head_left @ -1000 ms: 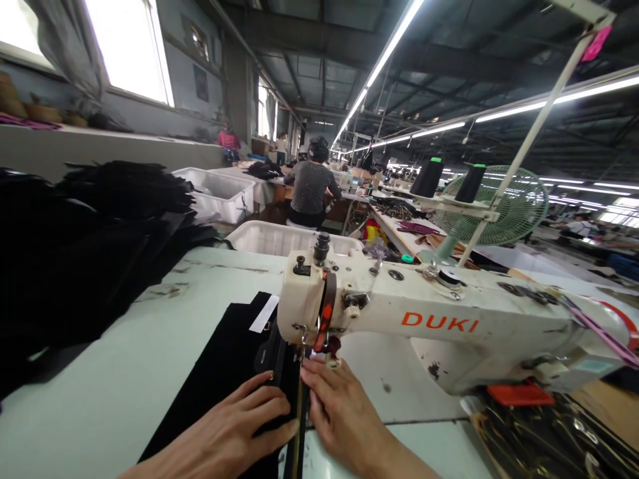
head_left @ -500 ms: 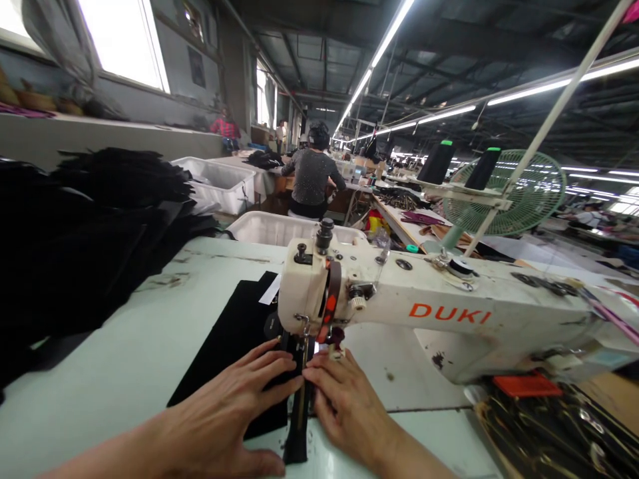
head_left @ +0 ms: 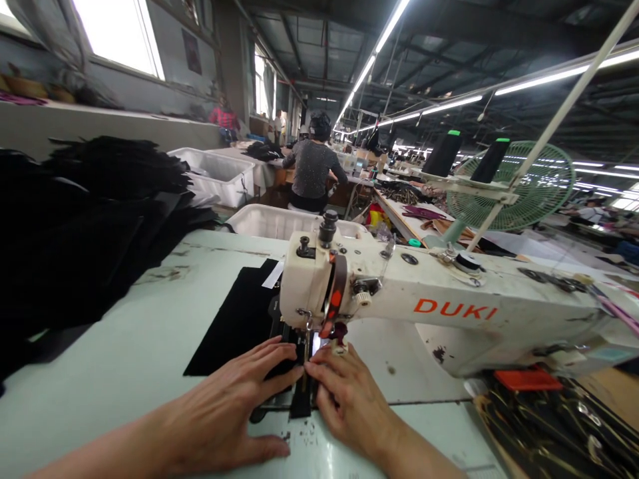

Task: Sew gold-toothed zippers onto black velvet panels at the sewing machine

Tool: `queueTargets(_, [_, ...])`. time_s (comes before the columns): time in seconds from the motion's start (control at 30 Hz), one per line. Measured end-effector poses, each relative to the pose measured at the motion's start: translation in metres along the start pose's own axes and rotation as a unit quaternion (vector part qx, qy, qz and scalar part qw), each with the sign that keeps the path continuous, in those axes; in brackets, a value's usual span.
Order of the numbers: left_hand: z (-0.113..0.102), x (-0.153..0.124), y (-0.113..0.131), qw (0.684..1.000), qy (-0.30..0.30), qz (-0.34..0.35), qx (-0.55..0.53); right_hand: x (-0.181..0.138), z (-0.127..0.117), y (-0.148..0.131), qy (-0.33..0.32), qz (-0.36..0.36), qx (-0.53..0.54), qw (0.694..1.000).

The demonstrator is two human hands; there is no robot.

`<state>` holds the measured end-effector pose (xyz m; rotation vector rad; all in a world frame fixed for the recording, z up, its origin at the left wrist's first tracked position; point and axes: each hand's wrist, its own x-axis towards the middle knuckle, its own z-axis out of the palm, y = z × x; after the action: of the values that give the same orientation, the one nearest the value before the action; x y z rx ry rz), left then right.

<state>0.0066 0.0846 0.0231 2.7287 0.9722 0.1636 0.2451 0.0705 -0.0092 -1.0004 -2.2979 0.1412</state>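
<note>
A black piece of fabric point(head_left: 227, 322) lies flat left of the needle, under the head of the sewing machine point(head_left: 304, 279). Along its right side a black zipper point(head_left: 301, 399) with a gold line of teeth runs beneath the presser foot. My left hand point(head_left: 239, 396) rests palm down with fingers stretched over the fabric and the zipper's left edge, its thumb spread on the table. My right hand point(head_left: 349, 396) has its fingers bent together, the tips at the zipper's right edge. The fabric beneath my left fingers is hidden.
A stack of black pieces point(head_left: 100, 226) covers the table's left side. White bins point(head_left: 269, 223) stand behind the table. Several zippers point(head_left: 559, 426) lie in a box at right. Thread cones point(head_left: 444, 153) and a green fan point(head_left: 544, 186) rise beyond the machine. A person point(head_left: 314, 169) sits ahead.
The fabric and zipper have moved forward under the machine, so less zipper tail shows before my hands. My hands stay close to the presser foot. The camera view has shifted slightly.
</note>
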Motion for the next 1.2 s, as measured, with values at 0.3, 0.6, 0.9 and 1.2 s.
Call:
queueTargets(0.3, [0.01, 0.006, -0.017, 0.999, 0.043, -0.013, 0.009, 0.0, 0.007, 0.002, 0.005, 0.005, -0.059, 0.998])
queueTargets(0.6, [0.014, 0.005, -0.024, 0.995, 0.1, 0.017, -0.018, -0.001, 0.011, 0.005, 0.028, -0.007, -0.08, 0.996])
queueTargets(0.9, [0.006, 0.007, -0.017, 0.998, 0.053, 0.002, -0.027, -0.004, 0.013, 0.007, 0.004, -0.004, -0.074, 0.997])
queueTargets(1.2, [-0.005, 0.012, -0.015, 0.996, 0.072, 0.054, -0.029, -0.002, 0.011, 0.003, -0.007, 0.001, -0.068, 0.998])
